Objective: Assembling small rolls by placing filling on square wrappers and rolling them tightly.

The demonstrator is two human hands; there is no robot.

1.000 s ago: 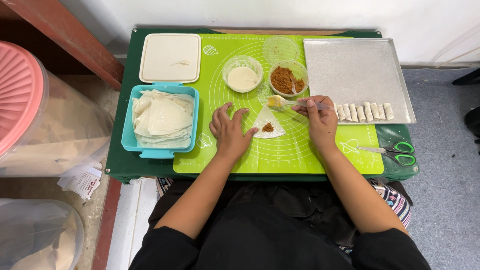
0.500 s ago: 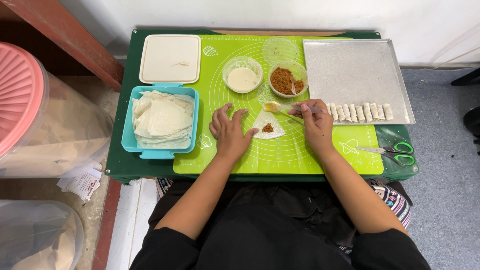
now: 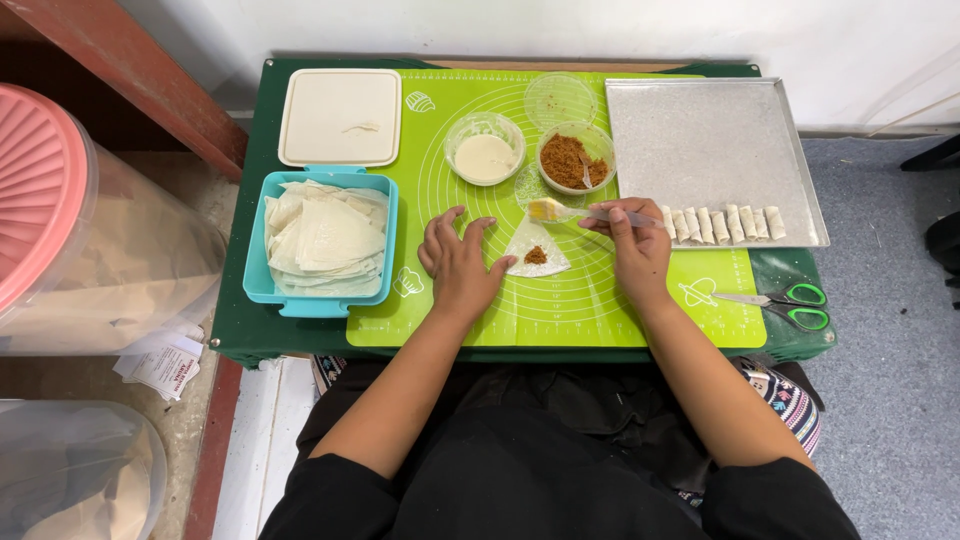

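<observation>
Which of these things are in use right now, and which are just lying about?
In use: left hand on wrapper with filling; right hand holding brush; paste bowl; filling bowl; wrapper tub; tray of rolls.
Lying about: scissors; tub lid; pink-lidded container.

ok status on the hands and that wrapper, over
Left hand flat, pinning wrapper. Right hand holds brush above it. Brown filling on wrapper. Nothing blocking.
</observation>
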